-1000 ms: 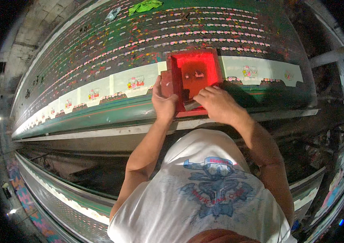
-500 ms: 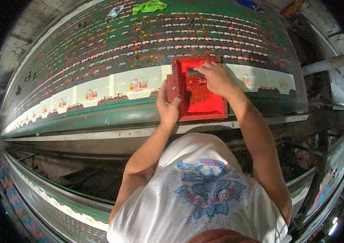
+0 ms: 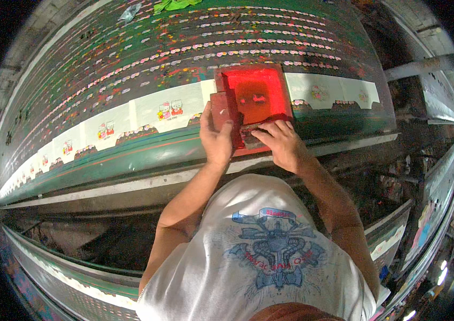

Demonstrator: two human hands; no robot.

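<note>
A red-stained screen-printing frame (image 3: 220,107) lies over the row of white fabric pieces (image 3: 144,113) along the near edge of the long table. Wet red ink covers its mesh. My left hand (image 3: 216,142) grips the left side of the frame, thumb on top and fingers along the outer side. At the near end of the mesh, my right hand (image 3: 283,143) is closed round a small squeegee (image 3: 248,136), which my fingers partly cover. Small coloured cartoon figures (image 3: 169,110) are printed on the white pieces.
The long dark green table (image 3: 152,142) carries rows of small leftover prints. A bright green cloth (image 3: 176,5) and a crumpled clear plastic piece (image 3: 130,13) lie at its far side. A pale rail (image 3: 146,187) runs along the near edge. Another table (image 3: 77,281) stands behind, at lower left.
My right hand has drawn the squeegee from the far part of the mesh to its near end. My left hand keeps its grip on the frame. The whole view has shifted slightly.
</note>
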